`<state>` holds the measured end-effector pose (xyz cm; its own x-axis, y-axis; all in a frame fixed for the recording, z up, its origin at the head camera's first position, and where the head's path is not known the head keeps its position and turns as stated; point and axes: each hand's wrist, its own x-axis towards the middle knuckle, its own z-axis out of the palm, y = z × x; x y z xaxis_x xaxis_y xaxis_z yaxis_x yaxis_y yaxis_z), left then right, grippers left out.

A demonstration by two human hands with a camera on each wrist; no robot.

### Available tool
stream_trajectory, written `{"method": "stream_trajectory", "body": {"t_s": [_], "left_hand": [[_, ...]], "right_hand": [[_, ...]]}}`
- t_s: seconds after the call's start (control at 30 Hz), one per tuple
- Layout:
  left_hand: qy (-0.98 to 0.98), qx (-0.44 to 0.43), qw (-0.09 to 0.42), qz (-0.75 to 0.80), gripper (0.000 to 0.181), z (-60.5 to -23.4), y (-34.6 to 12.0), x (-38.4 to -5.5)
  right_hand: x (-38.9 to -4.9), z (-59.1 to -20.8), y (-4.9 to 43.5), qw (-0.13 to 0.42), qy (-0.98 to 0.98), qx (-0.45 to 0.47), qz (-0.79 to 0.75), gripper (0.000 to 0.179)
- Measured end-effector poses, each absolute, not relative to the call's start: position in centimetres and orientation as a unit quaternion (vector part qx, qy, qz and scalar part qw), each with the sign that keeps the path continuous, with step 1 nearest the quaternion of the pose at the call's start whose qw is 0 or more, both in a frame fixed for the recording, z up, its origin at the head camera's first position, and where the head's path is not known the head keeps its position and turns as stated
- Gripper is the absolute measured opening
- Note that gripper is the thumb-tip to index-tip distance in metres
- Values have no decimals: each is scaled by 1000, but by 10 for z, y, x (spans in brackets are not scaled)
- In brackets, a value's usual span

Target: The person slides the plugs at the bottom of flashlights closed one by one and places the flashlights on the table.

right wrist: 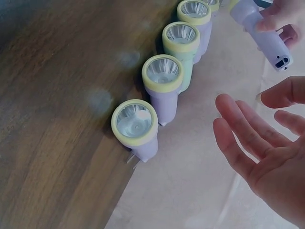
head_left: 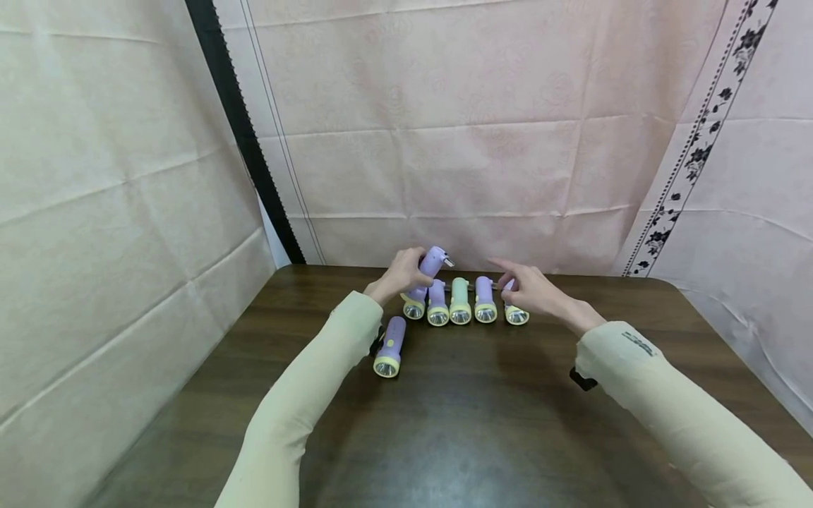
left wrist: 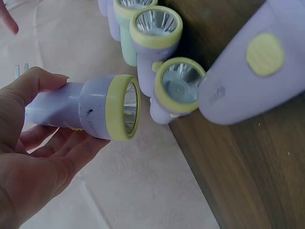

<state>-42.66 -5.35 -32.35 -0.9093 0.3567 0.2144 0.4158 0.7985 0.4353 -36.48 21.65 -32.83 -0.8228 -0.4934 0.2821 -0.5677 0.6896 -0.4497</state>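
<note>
My left hand (head_left: 400,272) holds a lilac flashlight (head_left: 433,262) above the left end of a row. Fingers and thumb curl round its body, and two metal prongs stick out of its tail; its yellow-rimmed lens (left wrist: 123,107) shows in the left wrist view. The row on the table has a lilac flashlight (head_left: 414,308) at left, a second lilac one (head_left: 437,303), a mint green one (head_left: 460,300), another lilac one (head_left: 485,300) and a rightmost one (head_left: 517,315). Beside that last one hovers my right hand (head_left: 532,289), fingers loosely extended, holding nothing in the right wrist view.
Another lilac flashlight (head_left: 390,346) lies apart, nearer me, by my left forearm. The brown wooden table (head_left: 444,430) ends just behind the row, where a pale cloth (head_left: 483,176) hangs. More cloth hangs along both sides.
</note>
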Motion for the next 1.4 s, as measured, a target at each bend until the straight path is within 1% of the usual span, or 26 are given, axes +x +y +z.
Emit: {"method": "stream_trajectory", "body": {"t_s": [0.3, 0.57, 0.73, 0.9, 1.1, 1.4], "left_hand": [[-939, -227, 58, -252, 42, -328, -48, -423], [-932, -247, 54, -259, 42, -323, -39, -414], [-931, -261, 60, -249, 43, -324, -35, -413], [-927, -272, 63, -250, 40, -326, -32, -413], [-927, -277, 63, -244, 40, -324, -28, -411], [-922, -294, 91, -235, 33, -325, -26, -408]], "right_hand": [[-363, -325, 209, 61, -914, 298, 268, 75], [-360, -323, 203, 57, -909, 311, 272, 76], [-359, -321, 201, 54, -910, 313, 266, 76], [-357, -320, 198, 49, -911, 311, 267, 76], [-356, -321, 195, 57, -906, 320, 272, 78], [-352, -317, 192, 56, -911, 314, 260, 81]]}}
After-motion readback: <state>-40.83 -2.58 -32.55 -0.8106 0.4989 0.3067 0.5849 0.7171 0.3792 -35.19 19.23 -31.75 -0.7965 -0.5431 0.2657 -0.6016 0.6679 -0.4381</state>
